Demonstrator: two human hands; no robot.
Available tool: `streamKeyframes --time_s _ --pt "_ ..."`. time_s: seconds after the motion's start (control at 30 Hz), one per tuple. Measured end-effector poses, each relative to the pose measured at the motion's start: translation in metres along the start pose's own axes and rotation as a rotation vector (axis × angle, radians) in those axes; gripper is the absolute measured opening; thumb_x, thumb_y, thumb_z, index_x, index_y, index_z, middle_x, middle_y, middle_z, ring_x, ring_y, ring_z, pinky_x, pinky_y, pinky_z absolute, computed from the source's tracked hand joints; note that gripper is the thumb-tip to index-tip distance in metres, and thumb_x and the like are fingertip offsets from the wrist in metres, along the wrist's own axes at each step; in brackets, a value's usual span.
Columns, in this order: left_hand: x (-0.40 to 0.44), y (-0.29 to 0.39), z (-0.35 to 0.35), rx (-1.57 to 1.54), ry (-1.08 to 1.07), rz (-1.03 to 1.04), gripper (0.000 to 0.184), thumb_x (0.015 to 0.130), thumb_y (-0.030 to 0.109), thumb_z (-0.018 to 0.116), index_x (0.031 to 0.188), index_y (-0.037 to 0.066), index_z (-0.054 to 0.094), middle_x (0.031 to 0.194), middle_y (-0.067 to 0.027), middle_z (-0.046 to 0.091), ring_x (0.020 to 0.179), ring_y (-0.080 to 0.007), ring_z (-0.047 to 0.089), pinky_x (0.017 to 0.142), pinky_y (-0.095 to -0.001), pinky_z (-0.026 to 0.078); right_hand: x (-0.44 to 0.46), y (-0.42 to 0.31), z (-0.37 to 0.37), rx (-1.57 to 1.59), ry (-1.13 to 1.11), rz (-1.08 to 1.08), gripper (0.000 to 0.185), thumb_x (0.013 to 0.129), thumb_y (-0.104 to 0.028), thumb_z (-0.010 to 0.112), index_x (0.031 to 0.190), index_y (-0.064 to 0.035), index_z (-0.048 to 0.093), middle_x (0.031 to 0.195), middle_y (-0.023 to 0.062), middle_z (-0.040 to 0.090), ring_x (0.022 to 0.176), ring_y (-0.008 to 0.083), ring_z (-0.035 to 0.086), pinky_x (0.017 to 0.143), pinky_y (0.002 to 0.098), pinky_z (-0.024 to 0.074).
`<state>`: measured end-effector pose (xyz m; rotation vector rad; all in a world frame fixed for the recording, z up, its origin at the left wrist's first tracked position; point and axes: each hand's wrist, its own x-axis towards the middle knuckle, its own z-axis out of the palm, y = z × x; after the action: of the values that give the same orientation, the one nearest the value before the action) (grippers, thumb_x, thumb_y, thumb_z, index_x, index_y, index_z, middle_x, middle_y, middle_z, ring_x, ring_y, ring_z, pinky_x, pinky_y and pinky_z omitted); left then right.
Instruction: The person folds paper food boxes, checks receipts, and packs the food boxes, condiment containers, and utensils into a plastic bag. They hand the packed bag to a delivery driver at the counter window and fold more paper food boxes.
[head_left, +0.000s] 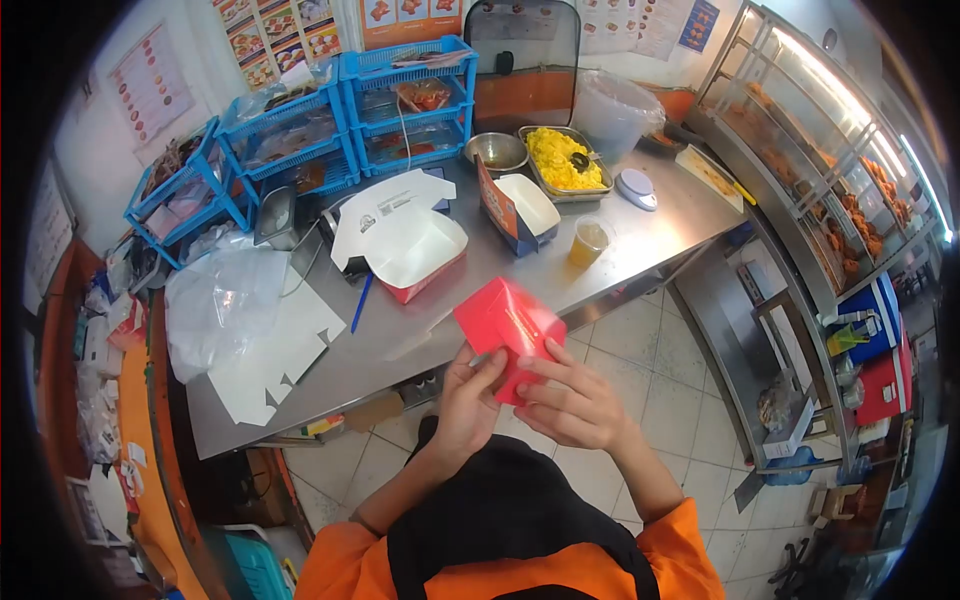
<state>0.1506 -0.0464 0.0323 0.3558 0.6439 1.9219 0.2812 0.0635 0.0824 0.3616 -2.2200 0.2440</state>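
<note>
A small red cardboard box (pixel 512 322) is held up in front of my body, just off the front edge of the steel table (pixel 400 335). My left hand (pixel 470 400) grips its lower left side, thumb pressed on the card. On the right, my right hand (pixel 575 400) has its fingers curled against the box's lower right side. The inside of the box is hidden. Beyond it on the table stand an open white-lined carton (pixel 415 250) with red sides and a smaller blue and orange carton (pixel 517 235). A plastic cup with yellowish liquid (pixel 588 244) stands near the front edge.
Blue stacked racks (pixel 285 145) line the back wall. A tray of yellow food (pixel 560 160), a metal bowl (pixel 497 152) and a white scale (pixel 636 188) stand at the back right. Flat white cardboard (pixel 265 365), plastic bags (pixel 222 300) and a blue pen (pixel 362 302) lie left. A lit display case (pixel 830 150) stands right.
</note>
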Motion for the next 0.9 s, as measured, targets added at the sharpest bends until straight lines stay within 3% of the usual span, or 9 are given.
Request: streamKeyframes --time_s 0.2,0.4,0.53,0.6,0.63,0.7,0.73,0.8,0.9 --pt "0.024 0.006 -0.024 -0.099 0.066 -0.026 0.029 0.095 0.007 0.052 0.124 0.009 0.054 0.11 -0.0071 0.066 0.101 -0.0155 0.064 0.087 -0.0299 0.052 0.015 0.011 0.025 0.183 0.047 0.206 0.02 0.067 0.0 0.079 0.081 -0.004 0.065 0.09 0.0107 0.072 0.102 0.0323 0.068 0.095 0.0488 0.0519" --pt "0.042 0.017 -0.021 -0.103 0.104 -0.108 0.04 0.098 0.009 0.048 0.136 0.012 0.038 0.124 -0.0087 0.056 0.107 -0.0186 0.061 0.091 -0.0329 0.051 0.014 0.035 0.077 -0.076 0.309 0.521 0.017 0.071 0.0 0.079 0.078 -0.0023 0.063 0.092 0.0135 0.073 0.108 0.0328 0.065 0.091 0.0457 0.0536" --pt "0.069 0.025 -0.037 -0.012 0.002 -0.117 0.055 0.099 0.009 0.045 0.148 0.016 0.021 0.136 -0.0139 0.048 0.123 -0.02 0.051 0.102 -0.0355 0.045 0.006 0.048 0.109 -0.188 0.301 0.633 0.019 0.072 -0.003 0.079 0.082 -0.0031 0.063 0.096 0.0139 0.072 0.105 0.0311 0.067 0.087 0.0418 0.0547" --pt "0.084 0.024 -0.053 0.035 -0.185 -0.157 0.06 0.096 0.017 0.052 0.149 0.012 0.025 0.142 -0.02 0.043 0.133 -0.0274 0.042 0.108 -0.0406 0.037 -0.004 0.057 0.118 0.164 0.497 1.114 0.02 0.076 -0.006 0.079 0.088 -0.0032 0.064 0.1 0.0107 0.071 0.095 0.0244 0.067 0.084 0.039 0.0539" --pt "0.09 0.029 -0.063 0.034 -0.219 -0.178 0.06 0.096 0.017 0.052 0.149 0.012 0.025 0.142 -0.02 0.043 0.133 -0.0274 0.042 0.108 -0.0406 0.037 -0.013 0.067 0.126 0.127 0.519 1.114 0.02 0.076 -0.006 0.079 0.088 -0.0032 0.064 0.1 0.0107 0.071 0.095 0.0244 0.067 0.084 0.039 0.0539" --pt "0.099 0.037 -0.091 1.503 -0.551 0.139 0.064 0.09 0.027 0.061 0.146 0.007 0.036 0.145 -0.0259 0.038 0.138 -0.0353 0.034 0.113 -0.045 0.029 -0.046 0.1 0.142 0.282 0.575 1.352 0.021 0.081 -0.012 0.076 0.096 -0.0037 0.064 0.099 0.007 0.068 0.084 0.0157 0.062 0.079 0.0344 0.0522" --pt "0.102 0.038 -0.106 1.706 -0.653 0.199 0.065 0.083 0.031 0.068 0.138 0.004 0.047 0.143 -0.0281 0.04 0.136 -0.041 0.033 0.112 -0.0479 0.027 -0.071 0.124 0.156 0.208 0.5 1.346 0.022 0.086 -0.02 0.072 0.099 -0.004 0.064 0.094 0.0063 0.067 0.083 0.0121 0.061 0.074 0.0302 0.0505" --pt "0.11 0.046 -0.108 1.993 -0.787 0.149 0.077 0.074 0.026 0.073 0.142 0.007 0.042 0.139 -0.027 0.044 0.135 -0.0418 0.035 0.11 -0.0497 0.03 -0.105 0.168 0.18 0.47 0.393 1.606 0.026 0.092 -0.027 0.061 0.104 -0.0046 0.065 0.094 0.0082 0.067 0.085 0.0172 0.061 0.074 0.0327 0.0504" --pt "0.14 0.014 -0.18 2.002 -0.781 0.011 0.076 0.079 0.011 0.066 0.147 0.011 0.033 0.138 -0.027 0.044 0.123 -0.0479 0.044 0.105 -0.0492 0.036 -0.132 0.188 0.21 0.17 0.086 1.343 0.039 0.091 -0.036 0.055 0.111 -0.0041 0.064 0.104 0.0197 0.067 0.103 0.0357 0.061 0.093 0.0447 0.0447"
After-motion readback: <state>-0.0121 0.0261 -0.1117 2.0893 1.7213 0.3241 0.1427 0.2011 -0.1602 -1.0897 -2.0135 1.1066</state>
